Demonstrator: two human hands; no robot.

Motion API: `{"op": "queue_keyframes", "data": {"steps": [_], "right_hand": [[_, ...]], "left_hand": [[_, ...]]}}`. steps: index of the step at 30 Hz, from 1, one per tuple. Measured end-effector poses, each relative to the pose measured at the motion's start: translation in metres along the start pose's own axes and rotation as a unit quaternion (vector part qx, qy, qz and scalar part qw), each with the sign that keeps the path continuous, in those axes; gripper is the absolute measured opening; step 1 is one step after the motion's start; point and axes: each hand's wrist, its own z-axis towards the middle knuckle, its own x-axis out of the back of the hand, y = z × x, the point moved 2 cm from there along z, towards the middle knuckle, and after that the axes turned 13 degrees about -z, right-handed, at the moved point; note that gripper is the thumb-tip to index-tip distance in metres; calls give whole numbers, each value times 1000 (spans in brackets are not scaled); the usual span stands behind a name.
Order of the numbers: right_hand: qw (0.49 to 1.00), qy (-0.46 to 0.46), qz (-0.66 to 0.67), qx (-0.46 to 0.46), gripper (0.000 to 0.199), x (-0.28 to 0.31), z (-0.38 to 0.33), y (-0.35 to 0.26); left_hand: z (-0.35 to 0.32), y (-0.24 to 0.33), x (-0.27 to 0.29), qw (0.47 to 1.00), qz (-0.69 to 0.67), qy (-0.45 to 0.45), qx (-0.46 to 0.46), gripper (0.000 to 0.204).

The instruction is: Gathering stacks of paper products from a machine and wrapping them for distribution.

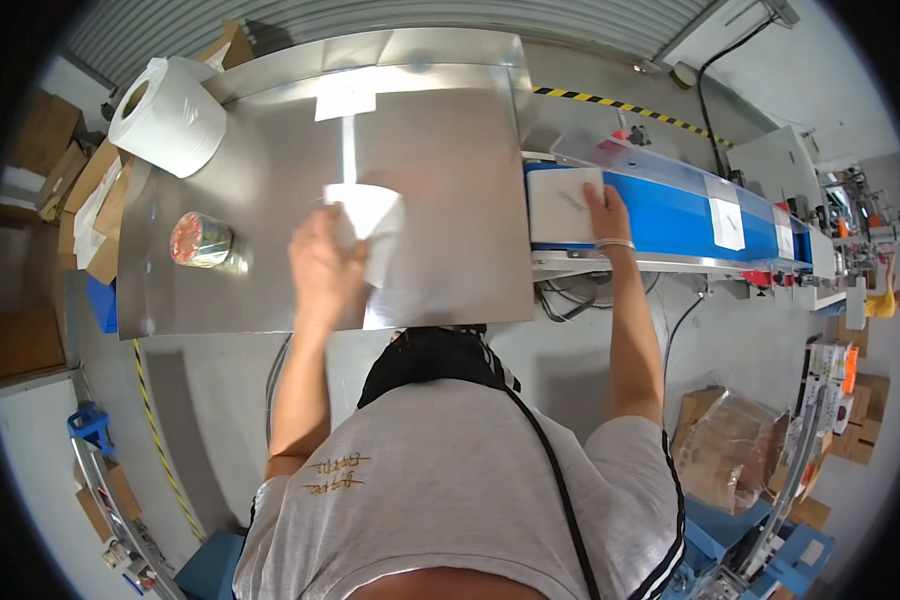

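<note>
My left hand [325, 262] is closed on the edge of a thin white sheet [378, 215], which is held over the steel table [450, 200] and shows a bright glare. At the left end of the blue conveyor belt [660, 215] lies a flat white rectangular packet [562, 207] with faint marks on it. My right hand [608, 214], with a band at the wrist, grips the packet's right edge, thumb on top; the fingers beneath are partly hidden. Both hands are well apart.
A big white paper roll [182, 125] stands at the table's far left. Near it sits a round clear container with a red patterned end [202, 240]. A white paper [346, 97] lies at the far edge. Clear guards [650, 160] line the belt. Cardboard boxes [95, 215] stand left.
</note>
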Motion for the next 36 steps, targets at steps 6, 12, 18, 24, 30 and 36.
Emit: {"op": "queue_keyframes", "data": {"steps": [6,12,18,24,30,36], "right_hand": [[970,121,-206,-43,53,74,51,101],[897,267,-348,45,54,95,27,77],[965,-119,106,208,37,18,-53,-28],[933,-212,154,246,44,-5,-82,-91],[919,-256,175,244,41,-8,-81,-101],[874,-333,223,275,42,-21,-74,-106]], "left_hand": [[-27,97,-58,998,-22,-54,-27,55],[-37,111,-60,1000,21,-10,-21,62],[-46,106,-64,997,9,-7,-76,44],[-51,109,-64,996,-6,19,-89,39],[-54,106,-66,996,-15,12,-85,37],[-51,106,-67,996,-13,-7,-88,35]]}}
